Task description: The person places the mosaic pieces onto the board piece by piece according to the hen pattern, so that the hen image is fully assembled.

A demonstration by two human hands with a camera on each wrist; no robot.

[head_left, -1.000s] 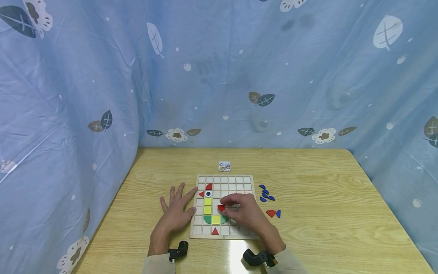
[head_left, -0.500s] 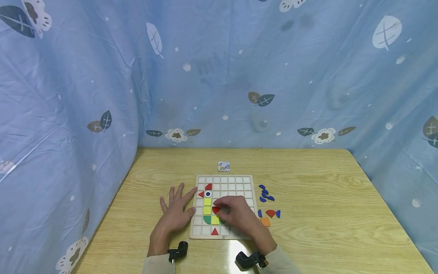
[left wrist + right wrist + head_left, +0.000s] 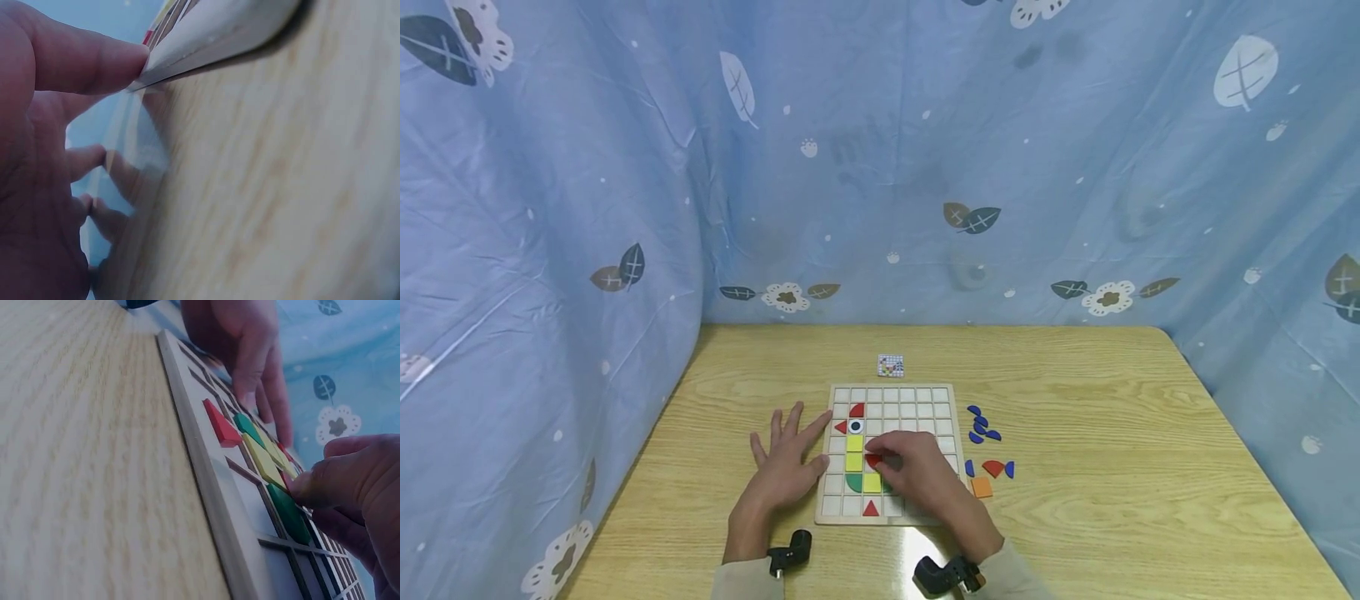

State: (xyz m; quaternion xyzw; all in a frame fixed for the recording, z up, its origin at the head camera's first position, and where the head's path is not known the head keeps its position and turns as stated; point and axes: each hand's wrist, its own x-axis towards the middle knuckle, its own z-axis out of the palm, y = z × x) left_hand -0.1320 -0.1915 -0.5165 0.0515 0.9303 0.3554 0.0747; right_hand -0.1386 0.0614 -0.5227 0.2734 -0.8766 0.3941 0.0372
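Observation:
A wooden grid board (image 3: 880, 521) lies on the table. My right hand (image 3: 919, 472) is over its middle, thumb and forefinger pinching a red quarter-circle tile (image 3: 872, 460) at a cell right of the yellow squares (image 3: 854, 462). In the right wrist view the fingertips largely cover that tile, beside a green quarter-circle tile (image 3: 289, 514). With fingers spread, my left hand (image 3: 786, 471) rests at the board's left side; its thumb touches the board edge in the left wrist view. An eye tile (image 3: 856, 426) and a red triangle (image 3: 871, 508) also sit in cells.
Right of the board lie several blue half-circle tiles (image 3: 993, 435), another red quarter-circle (image 3: 993, 468) and an orange square (image 3: 982, 487). A small pattern card (image 3: 891, 365) lies behind the board. A blue curtain (image 3: 850, 167) surrounds the table.
My right hand has carried the red quarter-circle tile left, up to the yellow squares. The orange square and a blue half-circle have come into view behind it. The left hand stays put.

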